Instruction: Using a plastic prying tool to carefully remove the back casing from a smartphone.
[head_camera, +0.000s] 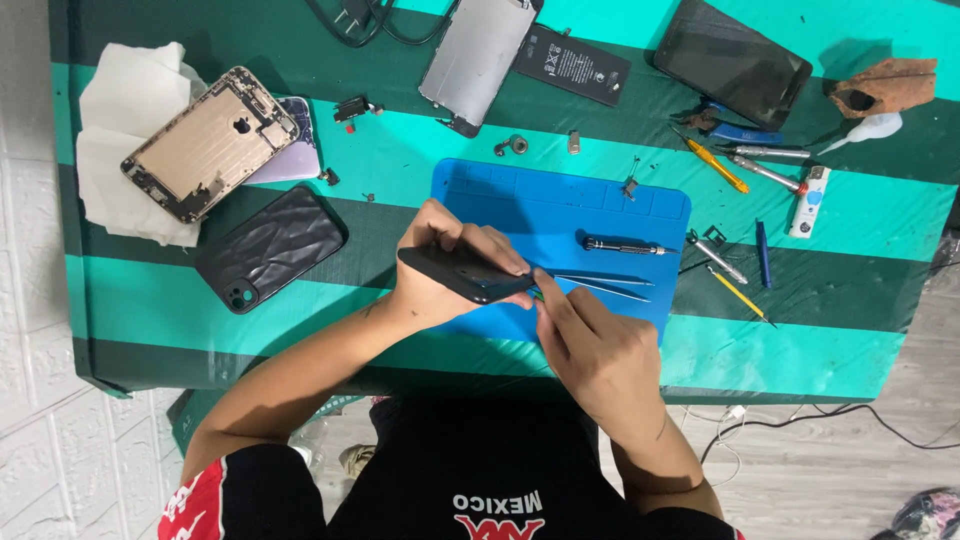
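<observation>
in the head view, the left hand (440, 270) holds a dark phone (468, 274) just above the near edge of the blue work mat (600, 205). its grip is closed around the phone body, thumb under, fingers over the top. the phone is tilted, with one end pointing toward the right hand (598, 350). the right hand has its fingers pinched together at that end of the phone. it seems to press something thin against the edge, but i cannot tell what, because the fingers cover it.

on the mat, just beside the right fingertips, lie metal tweezers (600, 285), and a little further a small screwdriver (625, 244). on the green striped bench (860, 215) there are, well apart to the left, a black phone case (270, 247) and an opened phone shell (208, 142) on white paper. at the far side lie a screen panel (475, 60), a flat battery (572, 62) and a dark tablet (732, 60). some tiny loose parts are near the top of the mat.

what could go wrong, in my judgement: the phone is held in the air by one hand only, so a strong push from the right hand may make it slip and fall on the tweezers. also a small part could jump away and get lost between the tools.
</observation>
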